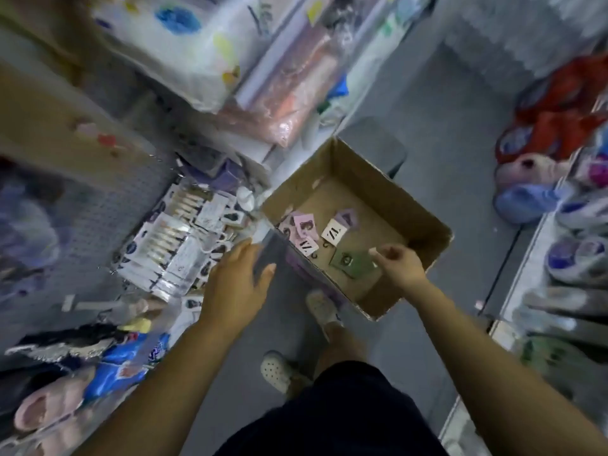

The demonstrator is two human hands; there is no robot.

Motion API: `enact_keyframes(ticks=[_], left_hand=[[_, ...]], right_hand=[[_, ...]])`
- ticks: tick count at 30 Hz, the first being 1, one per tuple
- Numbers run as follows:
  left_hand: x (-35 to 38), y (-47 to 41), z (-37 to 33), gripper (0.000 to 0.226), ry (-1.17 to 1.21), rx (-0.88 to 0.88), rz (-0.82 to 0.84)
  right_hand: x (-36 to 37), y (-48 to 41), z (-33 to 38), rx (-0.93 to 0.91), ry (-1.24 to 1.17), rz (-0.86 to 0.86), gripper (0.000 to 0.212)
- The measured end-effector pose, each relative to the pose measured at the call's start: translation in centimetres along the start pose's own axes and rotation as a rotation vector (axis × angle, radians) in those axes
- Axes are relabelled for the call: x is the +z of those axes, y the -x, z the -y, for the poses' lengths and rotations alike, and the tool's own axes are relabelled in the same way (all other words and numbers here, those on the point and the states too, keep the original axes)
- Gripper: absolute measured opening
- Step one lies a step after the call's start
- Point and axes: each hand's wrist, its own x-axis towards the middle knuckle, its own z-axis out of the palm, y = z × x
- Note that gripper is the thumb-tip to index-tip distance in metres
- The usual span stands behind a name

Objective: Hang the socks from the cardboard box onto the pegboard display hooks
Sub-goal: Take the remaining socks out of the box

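An open cardboard box (424, 213) sits on the floor in the aisle. Inside lie several sock packs: pink-carded ones (304, 223), two white cards with black letters (334, 232), and a green pack (350, 263). My right hand (399, 266) is inside the box, fingers pinched on the green pack's right corner. My left hand (238, 284) hovers at the box's near-left corner, closed around a blurred grey sock pack (268, 253). The grey pegboard (82, 225) stands to the left, with packs hanging on its hooks (174, 238).
Shelves with bagged goods (184, 44) rise behind the box. Slippers and shoes (533, 199) fill the right-hand rack, and more slippers (49, 409) lie low on the left. My feet in white clogs (320, 307) stand beside the box on the grey floor.
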Motion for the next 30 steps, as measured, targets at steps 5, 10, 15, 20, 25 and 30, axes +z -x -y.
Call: enact_keyframes(ticks=[5,10,15,20,25,30], left_hand=[[3.3,-6.5,0.3,0.057,0.116,-0.26,0.16],[5.8,-10.7,0.2,0.046,0.255,-0.457,0.218],[7.9,-11.8,0.9,0.077,0.367,-0.465,0.279],[8.7,-12.0,1.1,0.08,0.421,-0.444,0.296],[8.7,-12.6,0.8,0.044,0.402,-0.426,0.297],[8.9,-12.7,1.2,0.046,0.415,-0.424,0.302]], right_hand=[[3.9,-8.3,0.3,0.223,-0.072,0.131,0.04],[8.3,-13.5,1.3,0.353,-0.296,0.111,0.024],[11.3,-16.9,1.1,0.452,-0.322,0.09,0.056],[12.5,-17.9,-0.1,0.41,-0.224,0.052,0.038],[13.6,-16.3,-0.1,0.206,-0.19,0.143,0.03],[15.9,-15.5,-1.0,0.114,-0.08,0.287,0.033]])
